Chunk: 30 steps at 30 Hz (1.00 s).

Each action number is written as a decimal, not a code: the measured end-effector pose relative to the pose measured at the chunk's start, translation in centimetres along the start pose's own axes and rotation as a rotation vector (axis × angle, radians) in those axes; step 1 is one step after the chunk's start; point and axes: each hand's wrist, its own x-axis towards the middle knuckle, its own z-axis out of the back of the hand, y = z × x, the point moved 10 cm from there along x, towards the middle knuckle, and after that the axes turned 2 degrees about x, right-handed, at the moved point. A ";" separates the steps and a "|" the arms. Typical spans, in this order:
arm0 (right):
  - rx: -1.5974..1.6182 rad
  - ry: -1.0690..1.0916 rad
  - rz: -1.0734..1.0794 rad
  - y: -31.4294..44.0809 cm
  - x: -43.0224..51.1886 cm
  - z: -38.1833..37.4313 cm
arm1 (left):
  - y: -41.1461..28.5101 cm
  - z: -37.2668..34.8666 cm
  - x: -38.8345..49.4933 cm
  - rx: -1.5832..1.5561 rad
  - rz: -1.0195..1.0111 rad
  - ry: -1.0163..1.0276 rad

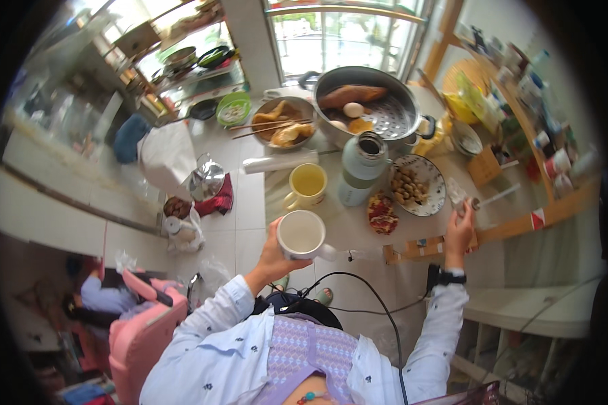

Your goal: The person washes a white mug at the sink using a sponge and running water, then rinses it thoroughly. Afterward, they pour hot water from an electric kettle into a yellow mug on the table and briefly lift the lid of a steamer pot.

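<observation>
My left hand [273, 258] grips a white ceramic mug [301, 233] around its side, just off the table's near edge. The mug's handle points right, and I see no drink inside. My right hand [461, 223] is over the table's right side, its fingertips pinched on a small round object [475, 203] that I cannot make out exactly. A second mug [308, 201] with yellow liquid stands beyond the white one. To its right is a pale green insulated bottle [353, 190], upright with its mouth uncovered. An opened pomegranate [383, 213] lies beside the bottle.
Behind stands a large steamer pot [395, 121] with sweet potato and eggs. A metal bowl [268, 142] holds fried food and chopsticks. A patterned plate [438, 190] bears peanuts. A black cable [380, 298] hangs before me. Someone sits by a pink chair [152, 329] at left.
</observation>
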 end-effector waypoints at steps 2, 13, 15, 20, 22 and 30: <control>0.154 0.043 -0.125 0.8 -2.9 0.9 | -0.4 -0.2 0.5 -0.022 -0.052 -0.042; 0.336 0.376 -0.403 9.7 -18.3 -2.2 | -0.9 2.4 -0.3 0.090 -0.209 -0.174; 0.330 0.491 -0.463 11.2 -21.7 -5.0 | 0.1 5.4 -1.7 0.051 -0.288 -0.166; 0.006 0.828 -0.543 14.7 -33.5 -14.6 | 8.9 15.4 -3.9 0.016 -0.210 -0.050; 0.002 0.905 -0.500 17.5 -37.5 -20.5 | 13.1 20.5 -4.7 0.037 -0.129 -0.030; 0.158 1.106 -0.436 26.0 -45.2 -46.4 | 27.9 38.5 -10.5 0.143 0.330 -0.227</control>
